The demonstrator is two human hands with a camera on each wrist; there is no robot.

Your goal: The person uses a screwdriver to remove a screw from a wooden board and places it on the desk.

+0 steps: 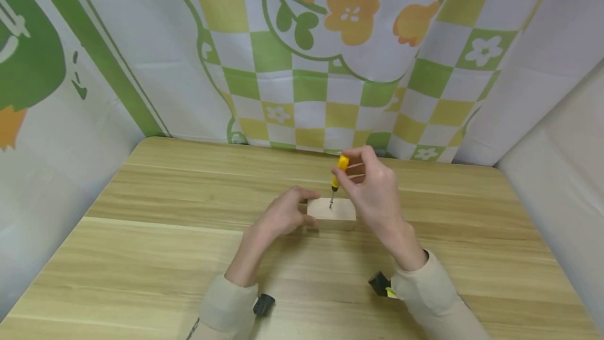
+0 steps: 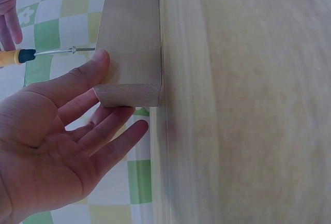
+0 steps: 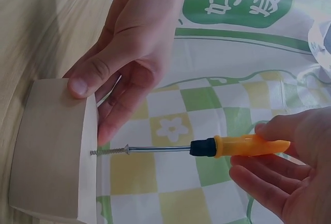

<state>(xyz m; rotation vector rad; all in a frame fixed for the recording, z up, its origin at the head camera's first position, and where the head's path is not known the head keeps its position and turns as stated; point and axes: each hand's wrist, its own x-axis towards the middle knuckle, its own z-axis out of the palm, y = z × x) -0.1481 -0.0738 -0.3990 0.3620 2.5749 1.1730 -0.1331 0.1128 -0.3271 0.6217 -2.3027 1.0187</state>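
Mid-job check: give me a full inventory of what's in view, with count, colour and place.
screwdriver: one, yellow handle, dark collar, silver shaft, above the screw
screw: one, silvery, upright at the block's top face
wooden block: one, pale, on the table
table: one, light wood-grain, under the block
patterned cloth: number unclear, white, green, yellow, orange, around the table
wrist pieces: two, black, by the cuffs
sleeves: two, beige, on the forearms
left hand: one, holding the block
right hand: one, gripping the screwdriver

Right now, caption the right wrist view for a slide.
Right hand holding a screwdriver to a screw, its point at a wooden block gripped by the left hand.
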